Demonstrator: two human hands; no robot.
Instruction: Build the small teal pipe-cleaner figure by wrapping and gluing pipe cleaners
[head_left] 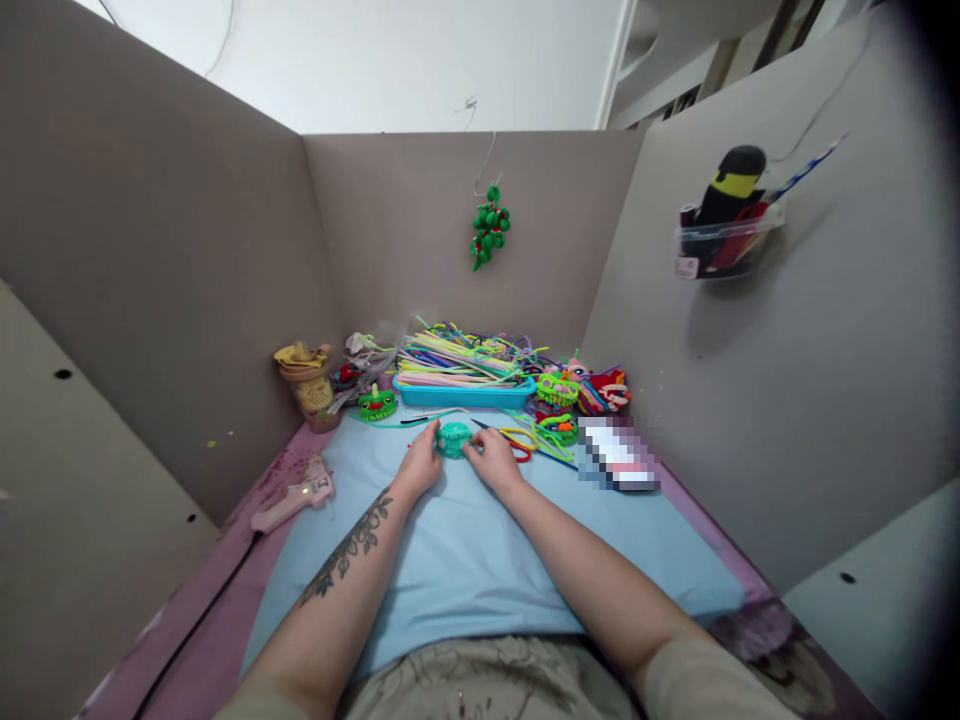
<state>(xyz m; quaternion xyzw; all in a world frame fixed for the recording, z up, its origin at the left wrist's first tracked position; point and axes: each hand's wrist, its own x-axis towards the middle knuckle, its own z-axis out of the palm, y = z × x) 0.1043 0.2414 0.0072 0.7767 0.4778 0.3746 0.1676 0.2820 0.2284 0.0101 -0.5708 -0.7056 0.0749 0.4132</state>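
A round turquoise pipe-cleaner piece (454, 440) is held just above the pale blue cloth (465, 550). My left hand (421, 460) grips its left edge with the fingertips, and my right hand (493, 458) pinches its right edge. Both hands have their fingers closed on it. Right beside my right hand lie scissors (523, 437) with red and yellow handles. Loose green pipe cleaners (551, 440) rest to the right of them. Behind the hands, a thin turquoise strand (390, 424) stretches over the cloth.
A blue tray (465, 396) heaped with pipe cleaners stands at the back, with green fuzzy figures (377, 402) beside it. At left are a pink glue gun (296, 502) and a cup (307, 390). A blurred-out phone (619, 455) lies right. Grey panels (465, 230) enclose the table.
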